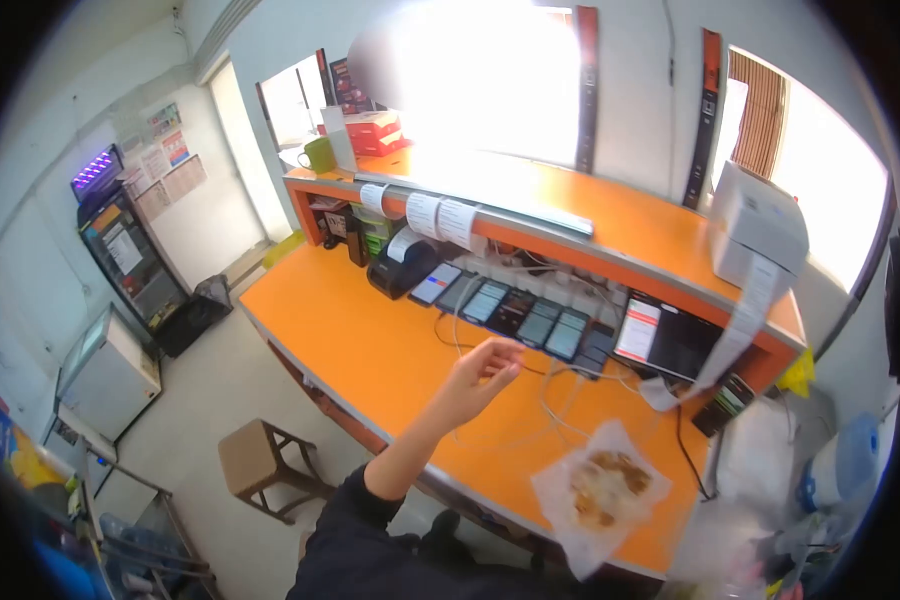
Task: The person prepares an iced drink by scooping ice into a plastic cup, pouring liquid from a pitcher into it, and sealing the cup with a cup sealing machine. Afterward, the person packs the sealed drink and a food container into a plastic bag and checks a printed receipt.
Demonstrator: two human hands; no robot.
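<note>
My left hand [485,376] reaches out over the orange counter, holding nothing, with the thumb apart from the loosely bent fingers. It is nearest a row of phones, among them a phone with a lit screen [537,322] and another lit phone [567,334]. Loose cables [560,400] run across the counter close to the fingers. To the right of my forearm lies a crumpled white wrapper [600,490] with brown patches that may be food or print. A smeared pale pinkish shape at the lower right may be my right hand; its fingers cannot be made out.
A grey label printer [760,225] with a hanging paper strip stands on the raised shelf [630,205]. Beneath it is a tablet [665,338]. A black receipt printer [402,262] sits left of the phones. On the floor at left is a brown stool [255,455].
</note>
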